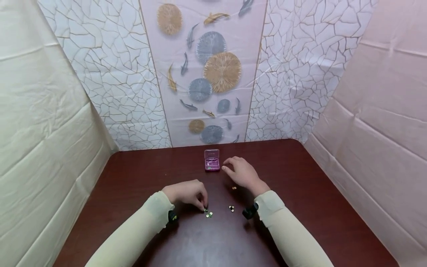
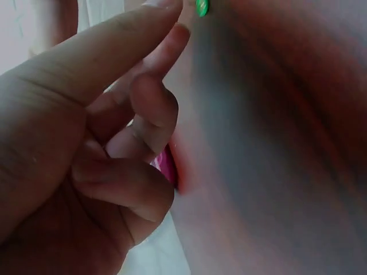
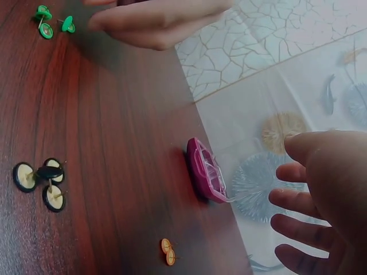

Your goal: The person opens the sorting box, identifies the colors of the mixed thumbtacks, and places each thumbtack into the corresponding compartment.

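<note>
In the head view my left hand (image 1: pixel 188 193) reaches down beside small green round-headed pins (image 1: pixel 209 214). The left wrist view has the thumb and forefinger of my left hand (image 2: pixel 120 97) extended near a green pin (image 2: pixel 202 7), nothing visible between their tips, other fingers loosely bent. My right hand (image 1: pixel 242 173) hovers just right of a small magenta case (image 1: pixel 212 170) with its clear lid raised; something green lies inside. The right wrist view shows my right hand (image 3: pixel 332 195) with fingers spread and empty, the case (image 3: pixel 200 172) apart from it.
Several black-rimmed pins (image 3: pixel 53 197) lie in a cluster on the dark red-brown table (image 1: pixel 133 178), right of the green ones. Two orange pins (image 3: pixel 170 257) are nearer the case. Patterned cloth (image 1: pixel 207 111) hangs behind the table's far edge, with plain cloth on both sides.
</note>
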